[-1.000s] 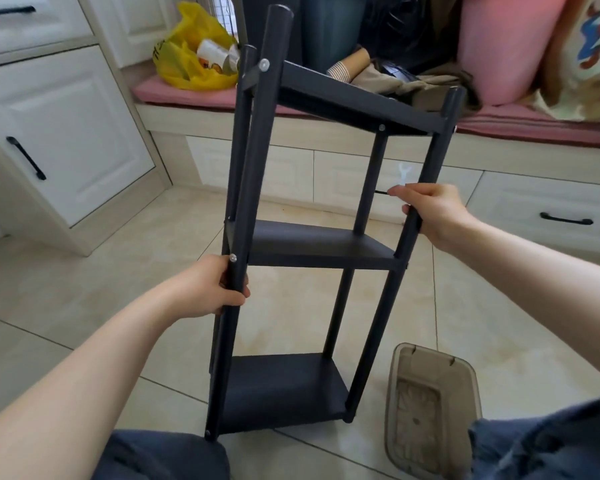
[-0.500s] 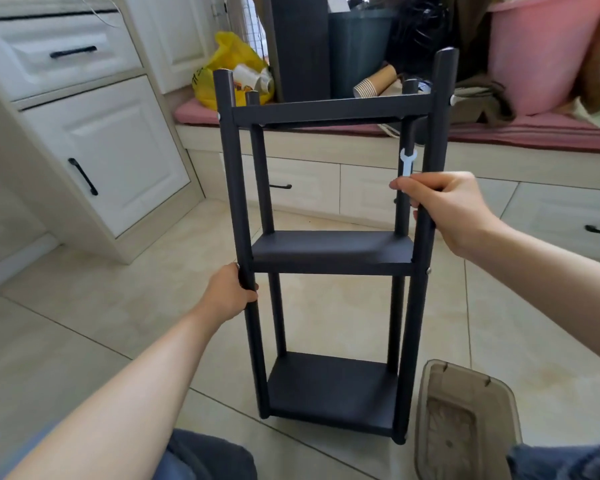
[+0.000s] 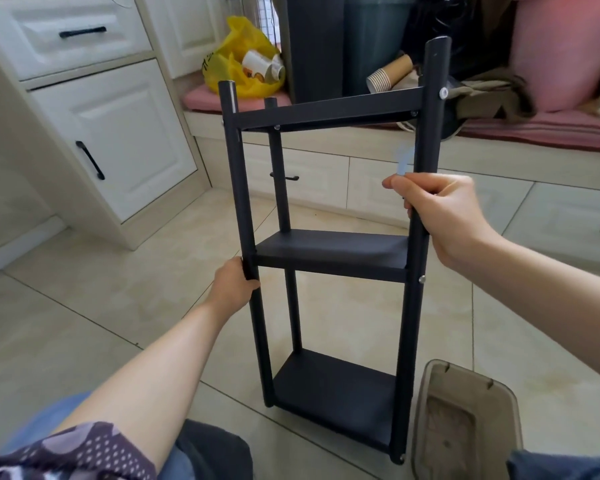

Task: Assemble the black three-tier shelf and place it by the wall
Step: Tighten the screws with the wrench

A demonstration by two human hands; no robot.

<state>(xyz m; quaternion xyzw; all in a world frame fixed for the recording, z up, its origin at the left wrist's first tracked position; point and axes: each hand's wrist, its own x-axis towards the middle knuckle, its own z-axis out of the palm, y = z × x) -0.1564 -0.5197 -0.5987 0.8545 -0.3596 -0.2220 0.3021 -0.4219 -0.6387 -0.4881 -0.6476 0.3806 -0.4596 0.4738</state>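
On the tiled floor (image 3: 118, 271) just ahead of the knees: 1 black shelf (image 3: 329, 252), 3 tiers. 3 posts show plainly; the 4th is hidden behind the right front post. That post carries 3 silver screw heads.

2 hands, both on the shelf:
- left hand (image 3: 234, 285): fingers wrapped round the left front post, just under the middle tier.
- right hand (image 3: 440, 209): fingers curled round the right front post, between the top and middle tiers. A pale blurred tool (image 3: 404, 161) sticks up from the fist.

Long axis is close to vertical, top end away from the person, toward the bench cushion (image 3: 548, 128). Open front faces the camera. Top rail slopes up to the right, and the right post reads nearer than the left. Cannot tell whether all the feet touch the floor.

Nearby: 1 clear plastic bin (image 3: 471, 374) just right of the shelf's foot, 1 yellow bag (image 3: 229, 60) and 1 stack of paper cups (image 3: 388, 76) on the bench, white cabinet (image 3: 118, 133) at left.

Versus 0.5 s ago: the top rail was level and the frame square-on; now it is skewed, right side up. The tool read as a small wrench then and is smeared now. Both grips sit at the same spots. At 1 s ago the shelf had a corner toward the camera.
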